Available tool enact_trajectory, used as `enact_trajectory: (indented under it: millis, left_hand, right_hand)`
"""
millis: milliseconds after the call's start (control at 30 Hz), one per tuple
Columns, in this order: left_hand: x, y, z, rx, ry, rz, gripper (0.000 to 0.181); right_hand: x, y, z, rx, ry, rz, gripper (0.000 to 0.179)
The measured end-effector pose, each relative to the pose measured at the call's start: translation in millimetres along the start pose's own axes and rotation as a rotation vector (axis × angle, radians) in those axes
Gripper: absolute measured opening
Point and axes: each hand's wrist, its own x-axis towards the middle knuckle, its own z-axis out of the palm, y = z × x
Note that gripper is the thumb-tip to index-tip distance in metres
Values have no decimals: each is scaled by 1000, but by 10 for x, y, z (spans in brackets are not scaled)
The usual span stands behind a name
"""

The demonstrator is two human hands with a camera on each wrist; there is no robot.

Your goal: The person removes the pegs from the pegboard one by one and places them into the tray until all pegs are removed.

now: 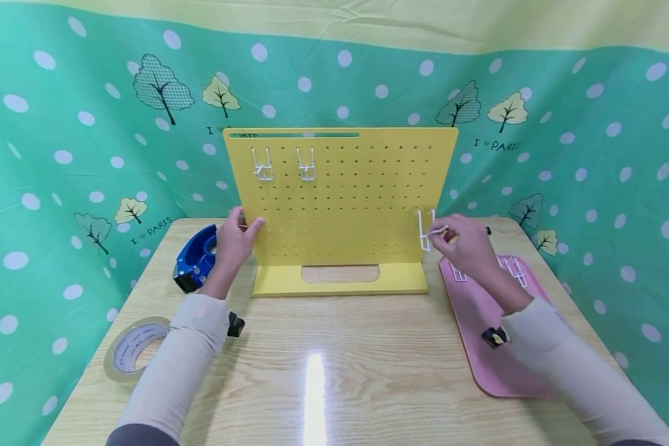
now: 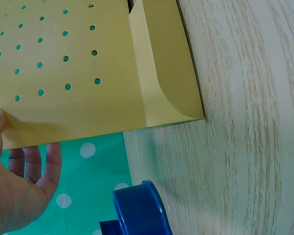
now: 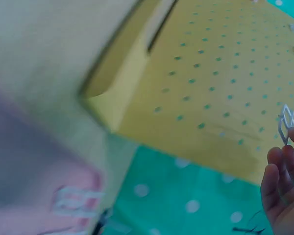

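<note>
From my station I see the left hand (image 1: 235,244) gripping the board (image 1: 362,230), at frame centre, by its left edge, probably to steady it. The right hand (image 1: 468,244) has its fingers pinching a hook (image 1: 420,228) right of centre, seemingly leaving the prongs free.

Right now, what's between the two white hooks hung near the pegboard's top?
Just a bare, perforated strip of the yellow pegboard, visible in the head view.
</note>
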Motion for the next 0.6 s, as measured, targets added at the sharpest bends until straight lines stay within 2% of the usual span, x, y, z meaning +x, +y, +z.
enact_trajectory:
  millis: [367, 600]
  left_hand:
    - [6, 16, 14, -3, -3, -1, 47]
    - [-1, 16, 8, 1, 0, -6, 46]
  right_hand:
    - [-559, 483, -112, -53, -193, 125, 12]
    - [-771, 749, -106, -71, -247, 117, 9]
